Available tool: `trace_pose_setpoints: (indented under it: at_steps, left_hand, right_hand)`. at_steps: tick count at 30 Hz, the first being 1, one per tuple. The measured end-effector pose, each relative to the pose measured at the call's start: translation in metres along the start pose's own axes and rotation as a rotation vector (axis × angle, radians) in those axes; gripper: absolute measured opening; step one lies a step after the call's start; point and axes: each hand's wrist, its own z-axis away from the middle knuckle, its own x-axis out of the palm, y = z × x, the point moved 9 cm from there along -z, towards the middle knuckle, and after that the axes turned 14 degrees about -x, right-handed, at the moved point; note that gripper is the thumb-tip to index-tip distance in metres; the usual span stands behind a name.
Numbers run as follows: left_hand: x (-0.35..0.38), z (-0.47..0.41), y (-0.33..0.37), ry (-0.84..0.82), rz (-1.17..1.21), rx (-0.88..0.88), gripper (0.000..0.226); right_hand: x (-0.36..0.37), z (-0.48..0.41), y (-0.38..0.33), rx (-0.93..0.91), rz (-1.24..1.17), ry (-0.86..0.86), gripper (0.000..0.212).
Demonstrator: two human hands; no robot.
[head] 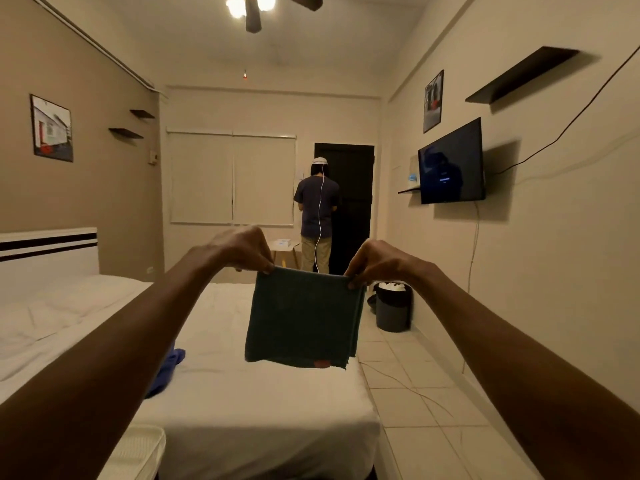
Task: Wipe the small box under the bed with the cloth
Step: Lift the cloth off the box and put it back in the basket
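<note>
**Cloth's up and ready, no box in sight yet**

Over the bed (263, 403), the person's left hand (242, 249) has its fingers (265, 266) pinched shut on the top left corner of the dark green cloth (301, 318). The right hand (375, 263) pinches the other top corner. The cloth hangs limp, folded double, so it's soft and light; bunching it in one palm looks best for wiping. The small box isn't visible, presumably under the bed.

Both forearms are showing bare right up to the frame edge, left hand (239, 249) and right hand (375, 261) wearing nothing.
</note>
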Motion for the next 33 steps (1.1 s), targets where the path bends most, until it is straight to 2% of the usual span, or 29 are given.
trace_pose_setpoints:
  at_steps: [5,10,21,29,33]
  left_hand:
    - [-0.01,0.002,-0.009,0.047,0.0,-0.056,0.023]
    - [0.003,0.001,-0.029,0.046,0.034,-0.098,0.025]
    - [0.007,-0.02,-0.082,0.081,0.013,-0.153,0.017]
    - [0.005,-0.031,-0.142,0.016,-0.031,-0.204,0.017]
    - [0.007,-0.03,-0.183,-0.012,-0.021,-0.222,0.017]
  right_hand:
    - [-0.003,-0.007,-0.003,-0.002,0.001,0.03,0.022]
    - [0.013,-0.016,-0.003,-0.024,0.004,-0.017,0.021]
    - [0.049,-0.058,-0.002,-0.06,-0.042,-0.019,0.02]
    - [0.089,-0.12,-0.003,-0.087,-0.066,0.034,0.02]
    - [0.129,-0.156,-0.007,-0.098,-0.137,-0.003,0.016]
